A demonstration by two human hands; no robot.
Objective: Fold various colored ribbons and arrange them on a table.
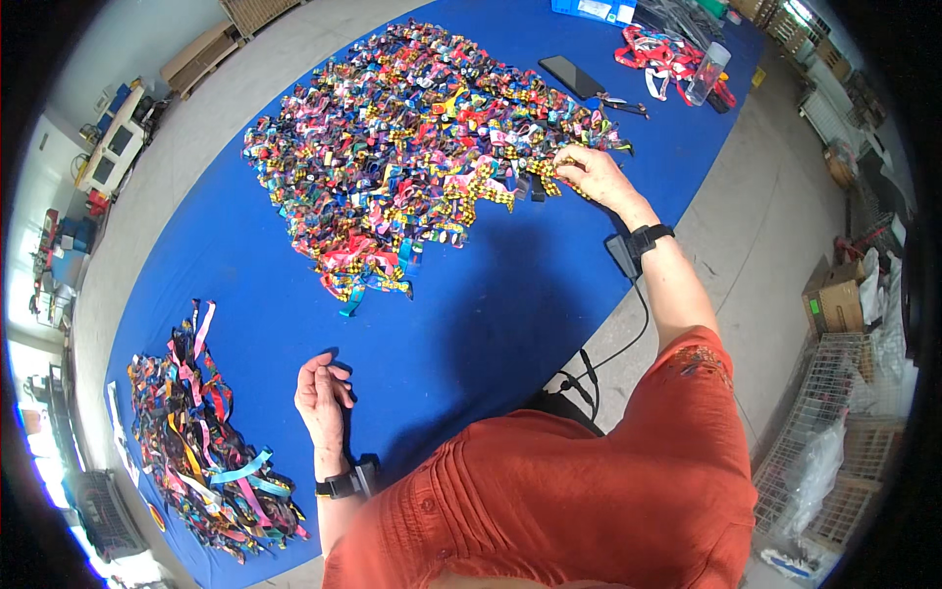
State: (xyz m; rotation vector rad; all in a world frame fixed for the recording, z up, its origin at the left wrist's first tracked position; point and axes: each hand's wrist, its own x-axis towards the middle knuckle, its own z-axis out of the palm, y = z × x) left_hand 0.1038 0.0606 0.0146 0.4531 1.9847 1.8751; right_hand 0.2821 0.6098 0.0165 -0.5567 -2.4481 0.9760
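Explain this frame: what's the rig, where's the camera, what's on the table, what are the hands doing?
There is no machine here, only a person in an orange shirt working with bare hands. The single picture comes from a fisheye camera worn on the head, looking down, so straight edges bend. A blue cloth-covered table holds a large heap of colourful fabric wristbands and a smaller pile at the person's left. The right hand reaches into the large heap's edge, fingers pinching bands. The left hand rests on the cloth, loosely curled, holding nothing visible.
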